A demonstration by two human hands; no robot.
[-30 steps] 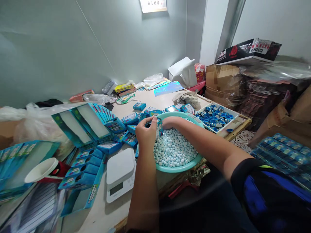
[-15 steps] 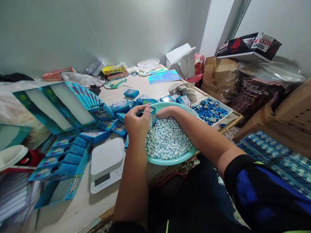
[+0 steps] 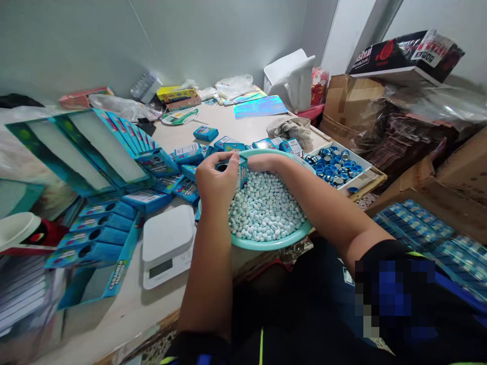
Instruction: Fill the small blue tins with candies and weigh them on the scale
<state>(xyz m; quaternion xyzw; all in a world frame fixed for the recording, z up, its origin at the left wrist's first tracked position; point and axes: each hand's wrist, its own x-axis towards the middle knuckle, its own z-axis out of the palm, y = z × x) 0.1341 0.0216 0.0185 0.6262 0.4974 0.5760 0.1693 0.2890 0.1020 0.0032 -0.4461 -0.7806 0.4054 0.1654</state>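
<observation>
— While the head cam's up, what has the left hand (image 3: 216,185) got?

— Small blue box (image 3: 241,173), tilted, near the far rim of the teal basin (image 3: 272,242). Fingers (image 3: 228,162) are curled closed around its upper end. Round hole in its face shows dark.

— Right hand (image 3: 266,163)?

— Reaches over the rim, fingers (image 3: 258,162) fairly flat and together, right beside the box. Tips are hidden behind the box and left hand, so I can't tell whether they touch it or hold anything.

— Basin contents?

— Heap of pale blue tablets (image 3: 264,208), covering the whole visible bottom. Neither hand is buried in them.

— What's around it?

— On the worktop (image 3: 224,121), left of the basin: white kitchen scale (image 3: 167,243), a row of blue boxes with similar holes (image 3: 101,235), and open display cartons (image 3: 83,147). Loose blue boxes (image 3: 188,154) lie along the far rim. To the right, a white tray (image 3: 359,162) holds blue and silver caps (image 3: 335,167), with a crumpled cloth (image 3: 291,126) just behind it. Further back is a holographic sheet (image 3: 261,106).

— Far right?

— Wrapped blue packs (image 3: 414,228) near cardboard boxes (image 3: 353,109).
</observation>
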